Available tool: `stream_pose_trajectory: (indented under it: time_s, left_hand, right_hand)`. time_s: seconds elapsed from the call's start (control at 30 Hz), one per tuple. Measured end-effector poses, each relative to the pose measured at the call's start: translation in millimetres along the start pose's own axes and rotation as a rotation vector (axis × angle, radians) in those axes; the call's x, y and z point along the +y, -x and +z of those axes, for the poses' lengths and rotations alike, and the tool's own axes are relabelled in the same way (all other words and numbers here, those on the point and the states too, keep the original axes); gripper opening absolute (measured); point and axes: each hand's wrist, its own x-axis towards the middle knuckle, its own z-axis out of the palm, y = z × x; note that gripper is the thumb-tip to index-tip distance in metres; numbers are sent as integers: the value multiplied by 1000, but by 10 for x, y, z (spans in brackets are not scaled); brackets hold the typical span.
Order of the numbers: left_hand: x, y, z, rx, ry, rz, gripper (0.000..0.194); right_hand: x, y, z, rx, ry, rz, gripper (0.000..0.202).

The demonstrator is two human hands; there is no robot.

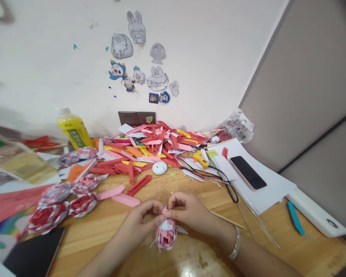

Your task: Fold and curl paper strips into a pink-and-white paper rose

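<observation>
Low in the middle of the head view, a pink and white folded-paper flower [166, 234] is held above the wooden table [127, 254]. My left hand [142, 219] pinches it at its upper left, thumb and fingertips together. From the right, my right hand [187, 211] pinches the pink tip at the top of the same flower. The fingertips of both hands nearly meet there. A pale strip sticks out at the flower's right side, partly behind it.
Folded paper strips [158, 144] are heaped along the wall, with a yellow glue gun [200, 158] and white round case [159, 167] beside them. Finished paper flowers [49, 217] and a dark tablet [34, 252] lie left; a phone [248, 172] and blue cutter [295, 218] lie right.
</observation>
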Motion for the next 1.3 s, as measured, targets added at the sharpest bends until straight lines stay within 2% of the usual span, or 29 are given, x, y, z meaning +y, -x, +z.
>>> stream_pose_trajectory:
  time_s: [0.23,0.33,0.5,0.63,0.73,0.83,0.9,0.97,1.07,1.3]
  left_hand:
    - [55,5,6,30,-119,-8,23]
    - [69,14,8,37,-176,10,21]
    - [62,39,-10,71,-312,70,20]
    - [64,55,-28,101,-362,124,20]
    - [12,38,-45,45,-349,97,19]
    - [-90,4,-60,-101,-256,18,20]
    - [-146,-14,-66,-145,-244,-2,23]
    - [-170,-21,-70,-147,-273,29,24]
    - [-163,-21,-72,-149,-318,90,24]
    - [-160,-19,-72,-163,-344,106,24]
  right_hand:
    - [-8,9,-32,-65,50,-4,12]
    - [-17,12,-24,-39,177,-33,8]
    - [-47,38,-3,-18,430,-164,10]
    - [-65,50,-27,-65,399,-116,5]
    - [-43,57,-27,-77,380,-91,4]
    - [-5,68,-4,-72,368,-69,5]
    - [21,71,10,-71,347,-47,4]
    - [43,68,13,-83,304,-12,1]
    - [69,60,6,-99,240,46,8]
    - [95,60,12,-117,305,84,4]
